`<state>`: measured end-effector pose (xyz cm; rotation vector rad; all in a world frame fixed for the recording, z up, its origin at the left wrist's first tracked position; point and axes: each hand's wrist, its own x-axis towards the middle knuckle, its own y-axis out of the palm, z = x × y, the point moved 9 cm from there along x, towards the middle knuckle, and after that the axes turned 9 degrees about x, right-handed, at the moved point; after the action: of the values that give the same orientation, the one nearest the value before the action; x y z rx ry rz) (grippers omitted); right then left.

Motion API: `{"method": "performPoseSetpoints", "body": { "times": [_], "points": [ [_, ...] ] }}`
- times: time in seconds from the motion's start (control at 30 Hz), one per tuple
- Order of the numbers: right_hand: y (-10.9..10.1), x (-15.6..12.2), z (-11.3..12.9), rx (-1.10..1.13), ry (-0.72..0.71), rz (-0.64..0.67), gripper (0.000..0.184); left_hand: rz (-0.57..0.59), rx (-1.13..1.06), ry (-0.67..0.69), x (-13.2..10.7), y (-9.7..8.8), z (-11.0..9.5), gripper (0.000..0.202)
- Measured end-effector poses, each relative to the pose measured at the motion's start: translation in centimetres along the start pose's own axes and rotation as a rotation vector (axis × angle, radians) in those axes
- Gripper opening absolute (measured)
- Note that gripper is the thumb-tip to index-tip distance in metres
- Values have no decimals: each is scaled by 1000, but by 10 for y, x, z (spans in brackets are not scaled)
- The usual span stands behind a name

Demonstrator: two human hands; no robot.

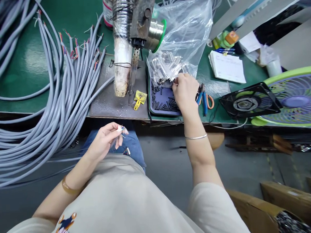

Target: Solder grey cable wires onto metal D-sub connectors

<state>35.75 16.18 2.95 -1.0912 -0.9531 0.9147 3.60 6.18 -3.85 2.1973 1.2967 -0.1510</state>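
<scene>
Head view shows the left hand point(107, 138) above the blue-jeaned lap, its grip pinched on thin coloured wires point(123, 129) near the edge of the green desk point(87, 8). The wires' long axis runs roughly sideways, their loose ends pointing right, away from the palm. Just below, a small silver multi-pin connector point(127, 151) lies lengthwise away from the body, slightly tilted, with thin wires leaving its left side. The right hand point(186, 90) reaches over the shallow purple tray point(168, 113), fingertips down at its far right part; whether its grip has caught anything I cannot tell. Short black tubes point(158, 105) lie there at mixed angles. Beyond, a clear plastic bag point(190, 31) holds shiny metal pieces point(165, 65). Left, long grey cables point(72, 77) point their stripped ends toward the far side.
</scene>
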Motion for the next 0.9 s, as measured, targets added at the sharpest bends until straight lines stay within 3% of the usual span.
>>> {"method": "performPoseSetpoints", "body": {
  "times": [0.17, 0.27, 0.37, 0.47, 0.63, 0.77, 0.83, 0.9],
  "points": [
    [-14, -14, 5, 97, 1, 16, 9, 262, 243, 45, -9, 30, -36, 23],
    [-23, -35, 10, 212, -20, 23, 8, 309, 408, 144, -19, 47, -66, 16],
    [-23, -51, 19, 272, -60, 76, 8, 320, 384, 213, -24, 59, -82, 15],
    [-24, -56, 30, 244, -127, 85, 6, 178, 177, 181, -10, 46, -75, 17],
    [-18, -49, 47, 75, -188, 86, 6, -89, -112, 82, 17, 9, -40, 26],
    [-10, -47, 55, -46, -219, 100, 10, -157, -93, 68, 22, -1, -29, 27],
    [-17, -52, 62, -13, -273, 41, 10, -164, -69, 86, 22, -1, -30, 27],
    [-38, -63, 66, 73, -296, -86, 12, -160, -38, 112, 21, 1, -32, 26]
  ]
}}
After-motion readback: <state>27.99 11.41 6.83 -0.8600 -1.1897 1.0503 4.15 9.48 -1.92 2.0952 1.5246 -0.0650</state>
